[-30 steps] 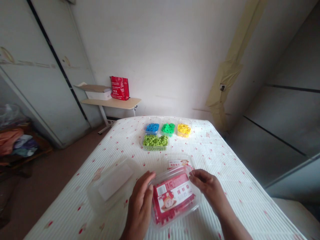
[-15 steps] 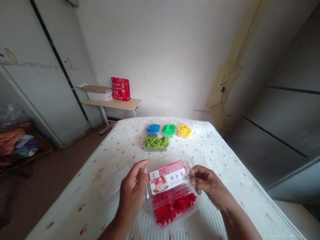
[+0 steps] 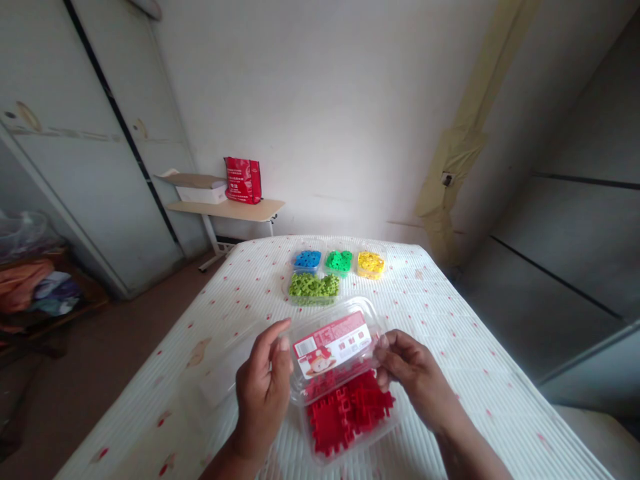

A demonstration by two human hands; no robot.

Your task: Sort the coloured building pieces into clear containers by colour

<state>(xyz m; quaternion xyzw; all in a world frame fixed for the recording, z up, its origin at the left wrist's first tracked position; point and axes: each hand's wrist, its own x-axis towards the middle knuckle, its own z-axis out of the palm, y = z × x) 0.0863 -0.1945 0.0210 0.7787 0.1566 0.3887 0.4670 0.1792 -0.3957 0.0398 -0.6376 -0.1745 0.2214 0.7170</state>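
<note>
A clear plastic lid (image 3: 334,373) with a pink and white label (image 3: 333,343) is tilted over a clear container (image 3: 320,457) of red interlocking toy pieces (image 3: 345,413). On the lid's left edge, my left hand (image 3: 265,380) is closed, with the thumb and curled fingers at the rim. Thumb and fingers of my right hand (image 3: 413,367) pinch the opposite edge. The lid covers the far part of the container, while the red pieces show at its near end.
Beyond the lid stand containers of light green pieces (image 3: 314,287), blue pieces (image 3: 307,260), green pieces (image 3: 339,261) and yellow pieces (image 3: 371,263). A translucent empty-looking container (image 3: 225,373) lies left of my left hand. A patterned cloth (image 3: 450,400) covers the table.
The lid has shifted away from me and tilted up, so more of the red pieces show. Both hands have moved slightly left with it.
</note>
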